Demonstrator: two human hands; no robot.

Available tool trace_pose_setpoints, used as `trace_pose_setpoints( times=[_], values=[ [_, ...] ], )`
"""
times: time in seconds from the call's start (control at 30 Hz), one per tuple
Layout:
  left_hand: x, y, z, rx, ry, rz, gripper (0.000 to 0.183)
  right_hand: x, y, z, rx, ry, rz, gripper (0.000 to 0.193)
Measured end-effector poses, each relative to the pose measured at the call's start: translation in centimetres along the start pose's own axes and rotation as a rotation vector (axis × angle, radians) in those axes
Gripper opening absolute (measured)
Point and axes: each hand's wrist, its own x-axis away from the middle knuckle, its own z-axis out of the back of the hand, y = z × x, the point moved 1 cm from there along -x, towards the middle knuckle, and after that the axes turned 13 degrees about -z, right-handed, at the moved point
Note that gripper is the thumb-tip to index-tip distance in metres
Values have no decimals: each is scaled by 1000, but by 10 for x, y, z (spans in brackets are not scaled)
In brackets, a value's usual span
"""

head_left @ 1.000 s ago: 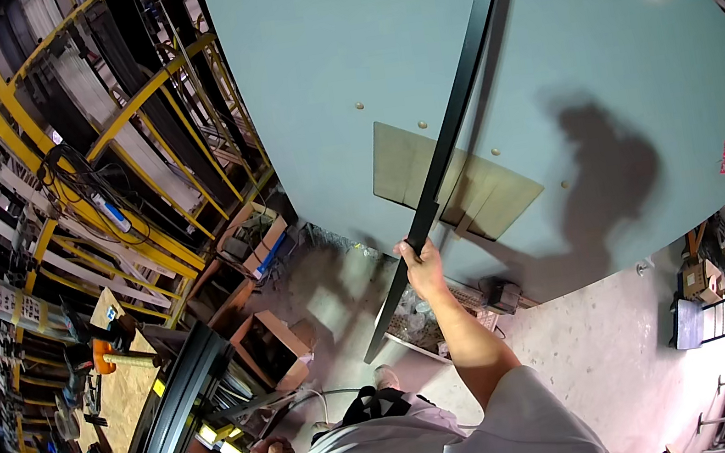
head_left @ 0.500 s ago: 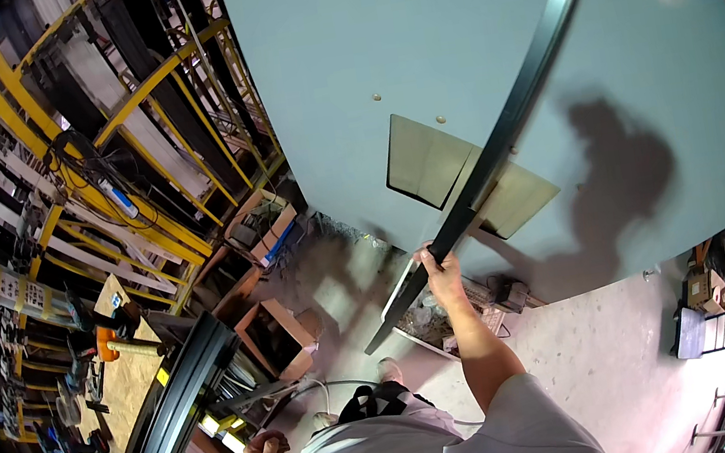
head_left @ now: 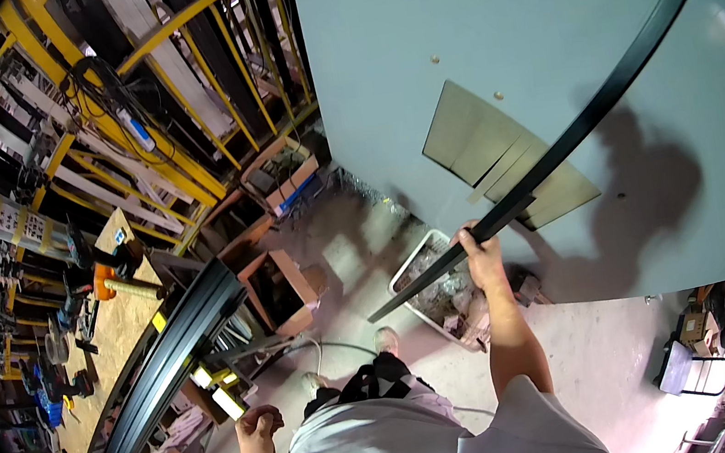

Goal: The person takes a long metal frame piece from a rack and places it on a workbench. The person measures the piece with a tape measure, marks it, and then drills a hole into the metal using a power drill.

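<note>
My right hand (head_left: 481,256) is wrapped round a long black profile bar (head_left: 584,121), close to its lower end. The bar slants from near the floor up to the far right, passing in front of a large pale blue-grey panel (head_left: 376,58). Low on the left, my left hand (head_left: 259,426) has its fingers curled; whether anything is in them I cannot make out. Nearest to that hand is a stack of dark profiles (head_left: 173,360) lying beside a wooden workbench (head_left: 118,330).
A white bin (head_left: 402,275) of scrap stands under the bar's lower end. Left of it are an open cardboard box (head_left: 300,293) and a hose (head_left: 342,344) on the floor. Yellow racks (head_left: 178,164) full of profiles rise at the far left. A cart (head_left: 693,370) stands at right.
The view has turned left, so the panel and racks sit farther right. The bar leans flatter, still in my right hand. My left hand stays low with curled fingers.
</note>
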Motion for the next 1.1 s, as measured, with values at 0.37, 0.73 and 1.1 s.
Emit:
trace_pose_setpoints(
  times=[0.37, 0.73, 1.1],
  values=[
    [11, -2, 3, -12, 20, 35, 20, 13, -12, 3, 73, -92, -76, 5],
    [20, -6, -4, 24, 43, 89, 19, 2, 7, 12, -68, -93, -189, 7],
    [21, -2, 2, 42, 78, 130, 19, 5, 76, 15, -96, -56, -229, 37]
  ],
)
